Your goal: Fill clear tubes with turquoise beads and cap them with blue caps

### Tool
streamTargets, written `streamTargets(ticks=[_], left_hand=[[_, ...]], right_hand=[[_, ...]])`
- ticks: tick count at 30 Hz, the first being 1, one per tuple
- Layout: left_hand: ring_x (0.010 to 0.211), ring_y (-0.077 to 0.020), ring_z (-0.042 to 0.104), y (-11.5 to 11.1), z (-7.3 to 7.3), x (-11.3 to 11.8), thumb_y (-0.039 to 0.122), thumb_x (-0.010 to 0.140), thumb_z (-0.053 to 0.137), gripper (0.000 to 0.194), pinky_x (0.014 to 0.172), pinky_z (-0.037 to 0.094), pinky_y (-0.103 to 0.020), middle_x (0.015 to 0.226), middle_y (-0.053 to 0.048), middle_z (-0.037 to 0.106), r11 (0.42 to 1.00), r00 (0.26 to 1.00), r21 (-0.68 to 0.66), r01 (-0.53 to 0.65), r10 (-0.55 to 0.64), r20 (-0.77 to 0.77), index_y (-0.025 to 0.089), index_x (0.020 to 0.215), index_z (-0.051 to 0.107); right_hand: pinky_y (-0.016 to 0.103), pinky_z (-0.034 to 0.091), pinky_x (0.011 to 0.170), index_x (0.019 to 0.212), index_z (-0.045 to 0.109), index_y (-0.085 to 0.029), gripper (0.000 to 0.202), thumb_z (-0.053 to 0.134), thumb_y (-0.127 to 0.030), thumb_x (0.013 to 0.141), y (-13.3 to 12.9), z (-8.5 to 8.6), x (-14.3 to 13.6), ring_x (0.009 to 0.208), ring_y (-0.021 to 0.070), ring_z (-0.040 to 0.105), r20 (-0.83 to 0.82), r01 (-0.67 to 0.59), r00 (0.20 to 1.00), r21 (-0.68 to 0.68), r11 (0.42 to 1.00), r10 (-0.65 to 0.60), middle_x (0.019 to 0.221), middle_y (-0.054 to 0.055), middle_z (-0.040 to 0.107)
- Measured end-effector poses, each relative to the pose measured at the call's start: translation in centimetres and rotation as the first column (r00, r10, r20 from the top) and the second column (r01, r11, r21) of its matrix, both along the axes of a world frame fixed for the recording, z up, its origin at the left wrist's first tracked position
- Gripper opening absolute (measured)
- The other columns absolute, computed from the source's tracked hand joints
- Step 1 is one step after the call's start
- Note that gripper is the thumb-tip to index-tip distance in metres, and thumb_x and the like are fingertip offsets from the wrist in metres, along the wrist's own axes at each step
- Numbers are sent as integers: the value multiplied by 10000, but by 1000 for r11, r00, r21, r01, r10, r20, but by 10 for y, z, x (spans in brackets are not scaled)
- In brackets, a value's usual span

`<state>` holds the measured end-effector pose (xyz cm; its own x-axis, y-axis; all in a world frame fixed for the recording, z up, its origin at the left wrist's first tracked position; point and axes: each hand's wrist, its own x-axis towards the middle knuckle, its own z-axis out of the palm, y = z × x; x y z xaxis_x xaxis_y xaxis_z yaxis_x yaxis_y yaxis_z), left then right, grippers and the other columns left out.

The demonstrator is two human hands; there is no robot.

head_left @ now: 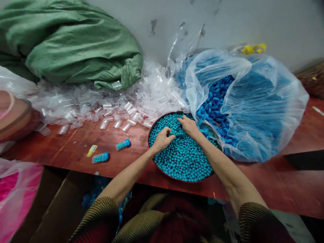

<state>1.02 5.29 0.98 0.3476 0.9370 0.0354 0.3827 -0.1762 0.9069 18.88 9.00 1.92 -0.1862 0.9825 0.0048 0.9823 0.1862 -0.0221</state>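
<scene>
A round, shallow red-rimmed tray (155, 162) full of small blue beads (186, 157) sits at the table's edge. My left hand (162, 139) is over the beads on the left, thumb and fingers curved and apart. From the right, my right hand (188, 126) reaches to the far part of the beads, fingertips stretched down onto them. Between the hands a patch of beads looks slightly glossy; whether a clear tube lies there I cannot tell. Two clear tubes with blue caps, one farther (123, 144) and one nearer (100, 157), lie filled with beads on the left.
Many empty clear tubes (131, 111) are heaped behind the tray, beneath a green sack (83, 47). At right a large translucent bag (263, 108) spills blue plastic caps (216, 101). A pinkish tub (15, 116) stands far left on the red table (273, 189). A small yellow label (91, 150) lies nearby.
</scene>
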Motion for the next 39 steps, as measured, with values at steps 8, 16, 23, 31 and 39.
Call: streamTargets(ticks=[8, 16, 23, 31, 39], left_hand=[[463, -59, 472, -6, 1, -5, 241, 758, 570, 141, 414, 318, -163, 642, 55, 548, 888, 986, -453, 86, -10, 168, 172, 828, 468], [462, -55, 495, -10, -2, -7, 268, 745, 584, 226, 399, 330, -146, 643, 65, 523, 894, 963, -418, 160, -49, 265, 177, 930, 491], [525, -47, 475, -16, -8, -15, 282, 721, 584, 254, 416, 347, -154, 778, 40, 522, 920, 946, -320, 226, -130, 296, 175, 939, 508], [515, -35, 472, -19, -6, -14, 278, 735, 564, 236, 418, 334, -152, 824, 33, 525, 916, 942, -326, 234, -130, 309, 171, 932, 491], [591, -57, 465, -22, -3, -18, 270, 722, 571, 221, 476, 381, -171, 839, 25, 506, 928, 942, -288, 236, -146, 301, 167, 899, 490]], right_hand=[[355, 359, 746, 882, 619, -128, 248, 372, -140, 871, -48, 2, 13, 924, 278, 530, 37, -21, 999, 172, 985, 15, 934, 167, 623], [254, 362, 541, 1062, 516, -166, 251, 385, -307, 901, -76, 10, -9, 566, 161, 528, -575, 8, 808, -209, 978, -129, 688, 18, 614], [238, 313, 506, 557, 462, -193, 441, 377, -502, 859, -78, 14, 4, 509, 102, 402, -750, -217, 643, -369, 904, -152, 527, -29, 458], [225, 230, 416, 669, 466, -201, 336, 419, -486, 839, -89, 18, 4, 413, 79, 321, -785, -77, 475, -486, 870, -397, 461, -74, 384], [213, 227, 416, 690, 463, -200, 246, 486, -416, 807, -94, 12, -3, 408, 67, 326, -812, -80, 449, -452, 889, -373, 453, -83, 415]])
